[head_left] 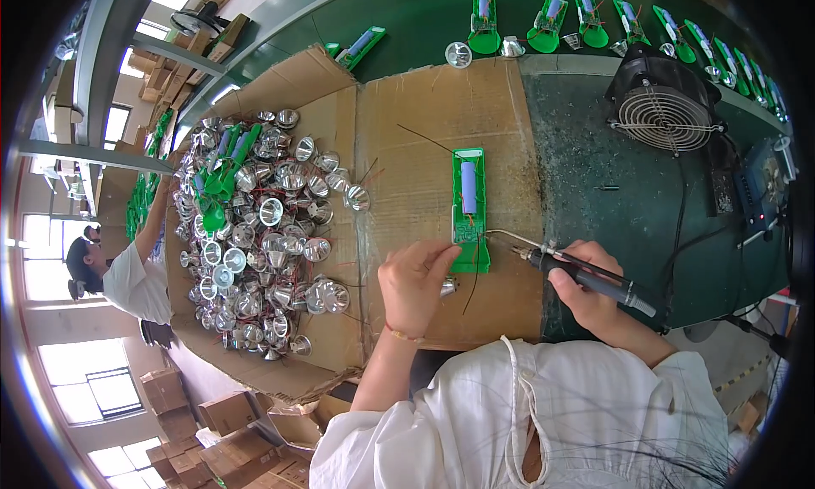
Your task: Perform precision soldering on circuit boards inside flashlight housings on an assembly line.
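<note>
Your white top (594, 387) lies nearest; fingers of your right hand (587, 287) clamp the soldering iron (613, 290), likely for aim; your left hand (411, 283), fingertips together, perhaps steadies the green case (466, 263).

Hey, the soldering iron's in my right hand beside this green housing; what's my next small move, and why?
Perhaps ease the soldering iron left toward the circuit board: your right hand holds it, its tip seemingly just short, and your left hand is close by.
</note>
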### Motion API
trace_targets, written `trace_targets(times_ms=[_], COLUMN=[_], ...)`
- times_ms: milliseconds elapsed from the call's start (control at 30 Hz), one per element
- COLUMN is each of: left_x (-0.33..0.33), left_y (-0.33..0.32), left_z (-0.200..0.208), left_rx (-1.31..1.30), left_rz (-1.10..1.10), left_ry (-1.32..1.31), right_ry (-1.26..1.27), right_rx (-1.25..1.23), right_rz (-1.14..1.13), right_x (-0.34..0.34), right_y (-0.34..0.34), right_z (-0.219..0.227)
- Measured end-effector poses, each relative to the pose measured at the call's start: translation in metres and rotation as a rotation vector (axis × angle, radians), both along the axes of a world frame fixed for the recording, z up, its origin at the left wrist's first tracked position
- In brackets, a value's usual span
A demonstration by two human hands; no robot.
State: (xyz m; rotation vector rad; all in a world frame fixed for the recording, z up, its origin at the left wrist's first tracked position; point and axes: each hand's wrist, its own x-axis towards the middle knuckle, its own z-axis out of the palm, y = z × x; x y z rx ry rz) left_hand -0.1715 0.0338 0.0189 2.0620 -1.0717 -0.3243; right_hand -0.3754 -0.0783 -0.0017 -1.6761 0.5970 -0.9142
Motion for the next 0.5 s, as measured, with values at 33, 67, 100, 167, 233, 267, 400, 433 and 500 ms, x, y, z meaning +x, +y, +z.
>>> trace_targets(times_ms=[33, 67, 100, 167, 233, 267, 400, 433, 500], left_x=[0.000, -0.001, -0.001, -0.002, -0.003, -0.003, -0.004, -0.003, 0.000], left_y=[-0.001, -0.002, -0.003, -0.003, -0.003, -0.004, -0.005, -0.005, -0.004], left_z=[-0.002, -0.004, -0.005, -0.010, -0.015, -0.015, -0.015, -0.016, -0.022], left_rx=[0.024, 0.025, 0.009, -0.005, -0.089, -0.086, -0.033, -0.030, -0.034], left_rz=[0.006, 0.005, -0.020, -0.048, -0.056, -0.055, -0.026, -0.022, -0.021], left_ry=[-0.022, -0.021, -0.079, -0.136, -0.006, -0.004, 0.131, 0.180, 0.208], right_ry=[0.001, -0.008, -0.018, -0.019, -0.020, -0.016, -0.018, -0.017, -0.027], right_rx=[0.001, -0.026, -0.052, -0.077, -0.101, -0.069, -0.039, -0.037, -0.049], right_rz=[-0.002, 0.004, 0.012, 0.002, -0.005, -0.003, 0.005, 0.007, -0.010], right_x=[0.002, 0.004, 0.006, 0.010, 0.012, 0.013, 0.017, 0.018, 0.018], right_y=[0.001, 0.002, 0.002, 0.004, 0.006, 0.006, 0.007, 0.007, 0.007], right_z=[-0.001, -0.003, -0.005, -0.008, -0.009, -0.008, -0.008, -0.009, -0.010])
